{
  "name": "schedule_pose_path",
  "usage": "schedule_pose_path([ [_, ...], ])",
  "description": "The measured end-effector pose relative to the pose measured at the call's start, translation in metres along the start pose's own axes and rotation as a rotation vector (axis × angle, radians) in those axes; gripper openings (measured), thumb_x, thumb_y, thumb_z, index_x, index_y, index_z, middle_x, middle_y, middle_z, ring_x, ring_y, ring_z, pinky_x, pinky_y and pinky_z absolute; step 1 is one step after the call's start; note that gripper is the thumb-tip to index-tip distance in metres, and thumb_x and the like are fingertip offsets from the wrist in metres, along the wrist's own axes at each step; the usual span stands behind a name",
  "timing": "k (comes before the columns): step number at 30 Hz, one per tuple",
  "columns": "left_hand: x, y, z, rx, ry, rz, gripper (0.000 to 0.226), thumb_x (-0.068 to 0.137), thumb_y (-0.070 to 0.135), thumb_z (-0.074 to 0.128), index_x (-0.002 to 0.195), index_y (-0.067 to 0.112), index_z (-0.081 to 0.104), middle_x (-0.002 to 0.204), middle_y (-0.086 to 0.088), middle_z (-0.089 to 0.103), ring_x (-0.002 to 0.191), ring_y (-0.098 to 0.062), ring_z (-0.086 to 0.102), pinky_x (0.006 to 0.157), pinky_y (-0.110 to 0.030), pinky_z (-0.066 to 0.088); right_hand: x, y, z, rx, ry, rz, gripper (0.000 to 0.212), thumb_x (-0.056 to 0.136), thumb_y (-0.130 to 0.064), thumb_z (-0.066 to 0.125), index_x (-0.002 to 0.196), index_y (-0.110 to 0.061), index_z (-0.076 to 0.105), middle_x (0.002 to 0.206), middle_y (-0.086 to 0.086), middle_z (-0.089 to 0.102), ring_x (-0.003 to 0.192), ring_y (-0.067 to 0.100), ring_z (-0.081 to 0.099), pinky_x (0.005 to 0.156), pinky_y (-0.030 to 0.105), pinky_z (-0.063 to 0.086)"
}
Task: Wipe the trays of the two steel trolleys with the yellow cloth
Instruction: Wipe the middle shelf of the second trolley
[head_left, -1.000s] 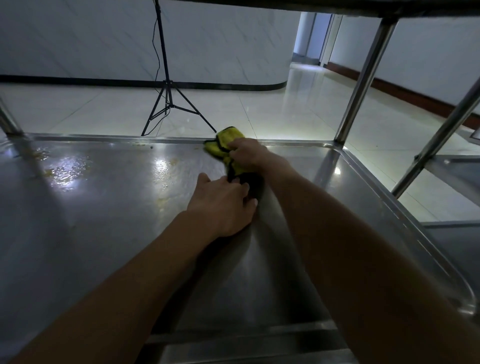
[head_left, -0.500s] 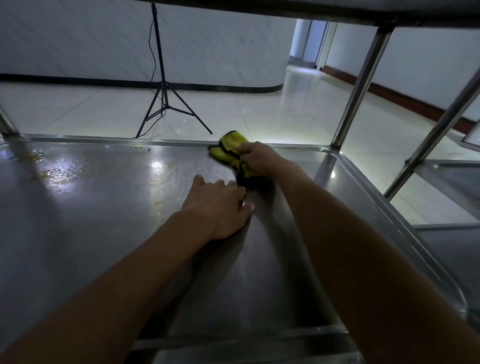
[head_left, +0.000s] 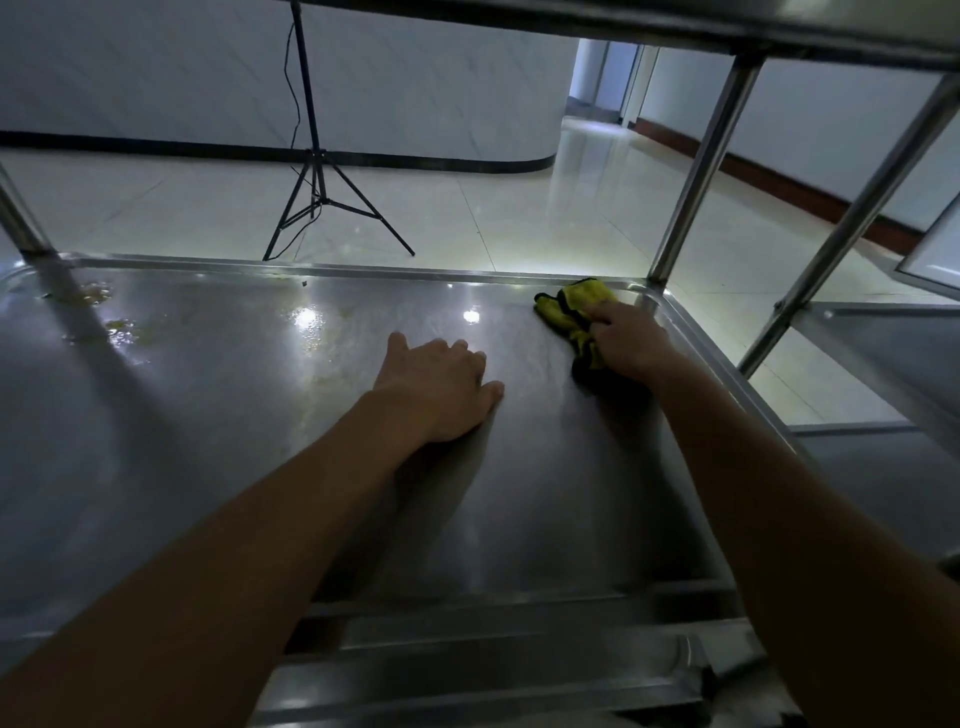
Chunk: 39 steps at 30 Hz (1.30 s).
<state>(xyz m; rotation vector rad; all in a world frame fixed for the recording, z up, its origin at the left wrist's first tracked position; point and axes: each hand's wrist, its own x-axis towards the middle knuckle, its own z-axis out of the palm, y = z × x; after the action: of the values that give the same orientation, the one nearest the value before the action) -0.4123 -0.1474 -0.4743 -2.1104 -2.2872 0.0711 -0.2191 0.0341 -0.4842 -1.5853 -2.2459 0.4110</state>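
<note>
Dim steel tray is stretching out under me while my right hand is gripping the yellow cloth at two o'clock, scrubbing the far corner, and my left hand is lying flat, fingers relaxed, bracing my reach.

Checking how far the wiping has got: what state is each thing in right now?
yellow cloth: bunched, on the tray near its far right corner, under the right hand.
right hand: grips the cloth.
left hand: flat on the tray, holds nothing.
tray: yellowish wet smears at far left.
tripod: upright on floor beyond.
</note>
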Motion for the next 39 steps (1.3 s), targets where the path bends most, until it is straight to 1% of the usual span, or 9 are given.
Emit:
schedule_pose_path([
  [3, -0.005, 0.002, -0.003, -0.024, 0.014, -0.033, 0.05, 0.101, 0.059, 0.026, 0.117, 0.024, 0.058, 0.115, 0.0, 0.057, 0.112, -0.021, 0.054, 0.105, -0.057, 0.031, -0.034, -0.004, -0.005, -0.016, -0.034, -0.052, 0.041, 0.097, -0.022, 0.04, 0.133, -0.031, 0.058, 0.13, 0.006, 0.058, 0.116, 0.027, 0.053, 0.105, 0.049, 0.04],
  [6, -0.016, 0.009, -0.002, -0.095, 0.135, -0.074, 0.047, 0.1, 0.055, 0.029, 0.1, 0.023, 0.064, 0.108, 0.001, 0.065, 0.095, -0.017, 0.056, 0.099, -0.049, 0.035, -0.077, -0.008, -0.008, -0.068, -0.028, -0.112, 0.039, 0.099, -0.026, 0.038, 0.134, -0.028, 0.056, 0.132, 0.003, 0.055, 0.119, 0.026, 0.05, 0.104, 0.051, 0.04],
  [10, -0.043, 0.017, 0.002, -0.226, 0.297, -0.058, 0.047, 0.1, 0.055, 0.039, 0.122, 0.026, 0.068, 0.123, 0.001, 0.07, 0.109, -0.019, 0.063, 0.105, -0.046, 0.034, -0.122, -0.017, -0.011, -0.074, 0.016, -0.125, 0.039, 0.101, -0.029, 0.038, 0.137, -0.03, 0.053, 0.143, -0.001, 0.05, 0.131, 0.023, 0.042, 0.107, 0.049, 0.032],
  [21, -0.157, -0.001, -0.012, -0.383, 0.282, -0.065, 0.045, 0.1, 0.051, 0.045, 0.133, 0.026, 0.062, 0.136, 0.004, 0.063, 0.123, -0.018, 0.058, 0.111, -0.043, 0.035, -0.221, -0.056, -0.009, -0.057, 0.033, -0.15, 0.027, 0.1, -0.031, 0.042, 0.118, -0.023, 0.061, 0.127, 0.001, 0.054, 0.125, 0.026, 0.046, 0.102, 0.047, 0.036],
  [25, -0.21, -0.026, -0.016, -0.402, 0.353, -0.111, 0.035, 0.098, 0.04, 0.054, 0.122, 0.021, 0.071, 0.127, 0.0, 0.069, 0.116, -0.022, 0.063, 0.104, -0.042, 0.042, -0.25, -0.074, -0.003, -0.066, 0.071, -0.144, 0.032, 0.101, -0.033, 0.042, 0.128, -0.024, 0.058, 0.144, 0.003, 0.048, 0.137, 0.028, 0.035, 0.105, 0.049, 0.03],
  [29, -0.259, -0.058, -0.009, -0.336, 0.382, -0.145, 0.026, 0.095, 0.032, 0.055, 0.104, 0.016, 0.074, 0.108, -0.001, 0.072, 0.106, -0.027, 0.063, 0.086, -0.038, 0.039, -0.265, -0.097, 0.004, -0.106, 0.023, -0.14, 0.037, 0.099, -0.029, 0.04, 0.133, -0.026, 0.053, 0.149, 0.003, 0.042, 0.139, 0.03, 0.031, 0.107, 0.051, 0.028],
  [31, -0.28, -0.076, -0.006, -0.314, 0.393, -0.176, 0.026, 0.094, 0.032, 0.055, 0.101, 0.017, 0.074, 0.105, -0.001, 0.072, 0.106, -0.027, 0.062, 0.086, -0.039, 0.038, -0.272, -0.116, 0.013, -0.134, -0.01, -0.168, 0.04, 0.098, -0.029, 0.039, 0.136, -0.028, 0.051, 0.15, 0.003, 0.04, 0.14, 0.03, 0.029, 0.108, 0.049, 0.028],
  [34, -0.305, -0.109, -0.003, -0.317, 0.411, -0.227, 0.033, 0.093, 0.035, 0.053, 0.112, 0.019, 0.074, 0.121, -0.004, 0.07, 0.119, -0.029, 0.06, 0.097, -0.049, 0.045, -0.28, -0.154, 0.027, -0.144, -0.069, -0.188, 0.041, 0.098, -0.03, 0.039, 0.138, -0.029, 0.048, 0.154, 0.002, 0.034, 0.142, 0.03, 0.025, 0.11, 0.048, 0.025],
  [39, -0.339, -0.164, 0.006, -0.239, 0.38, -0.375, 0.034, 0.098, 0.035, 0.057, 0.128, 0.021, 0.066, 0.14, -0.005, 0.059, 0.135, -0.029, 0.046, 0.106, -0.053, 0.035, -0.287, -0.188, 0.04, -0.176, -0.088, -0.193, 0.043, 0.1, -0.03, 0.037, 0.142, -0.026, 0.044, 0.158, 0.003, 0.027, 0.145, 0.03, 0.019, 0.111, 0.048, 0.022],
])
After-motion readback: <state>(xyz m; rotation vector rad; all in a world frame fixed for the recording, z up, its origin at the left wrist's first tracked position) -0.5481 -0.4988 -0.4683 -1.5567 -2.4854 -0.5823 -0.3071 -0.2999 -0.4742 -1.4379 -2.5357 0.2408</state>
